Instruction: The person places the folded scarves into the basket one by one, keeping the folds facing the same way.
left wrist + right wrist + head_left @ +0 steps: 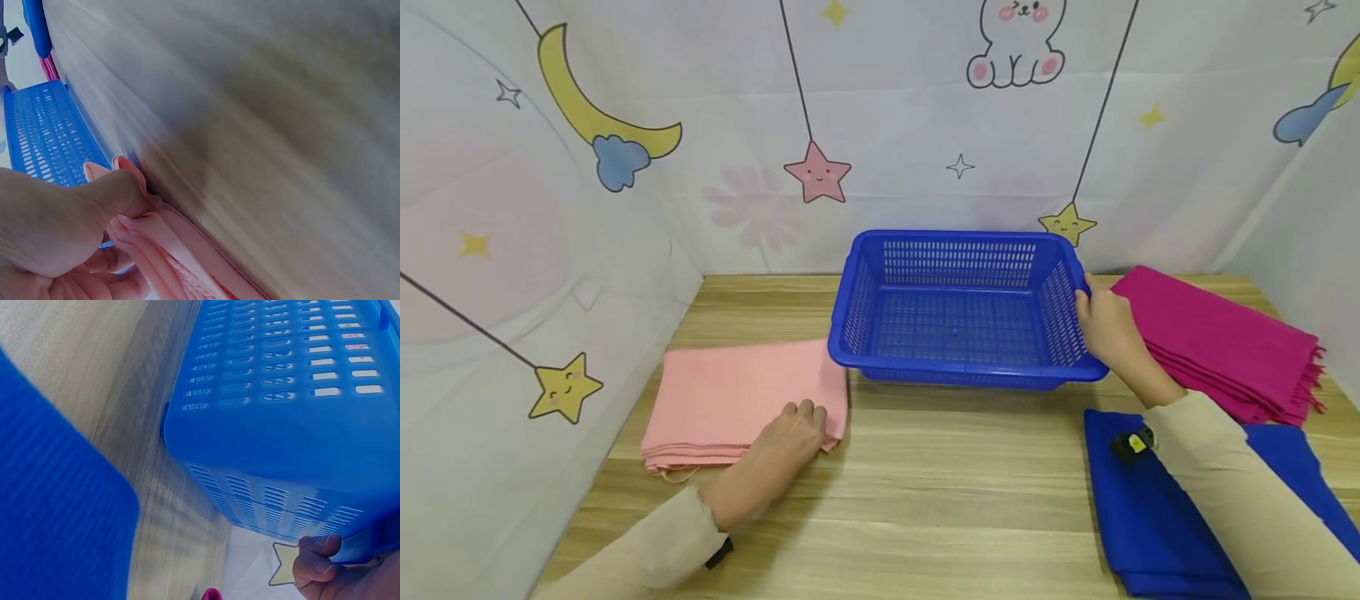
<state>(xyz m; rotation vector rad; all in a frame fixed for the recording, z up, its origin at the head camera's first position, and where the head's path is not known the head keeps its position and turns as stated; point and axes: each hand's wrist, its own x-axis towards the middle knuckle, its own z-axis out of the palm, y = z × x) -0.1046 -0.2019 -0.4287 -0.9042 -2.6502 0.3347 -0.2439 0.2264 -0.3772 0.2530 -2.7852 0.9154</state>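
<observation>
Here you are with your left hand [786, 437] pinched on the near right corner of the folded pink cloth [737, 392], thumb against its layered edge, a grip that probably keeps the folds together. The cloth lies flat on the left of the table [955, 475], just beside the basket. And over on the other side, your right hand [1108, 321] is clamped on the right rim of the blue basket [955, 367], likely to steady it. That basket sits toward the back, between the pink cloth and the fringed magenta cloth [1232, 346], seemingly in easy reach of both your arms. Nearer you, beneath your right forearm, lies the folded blue cloth [1157, 500], apart from your fingers, leaving that hand's grip to the rim alone.
</observation>
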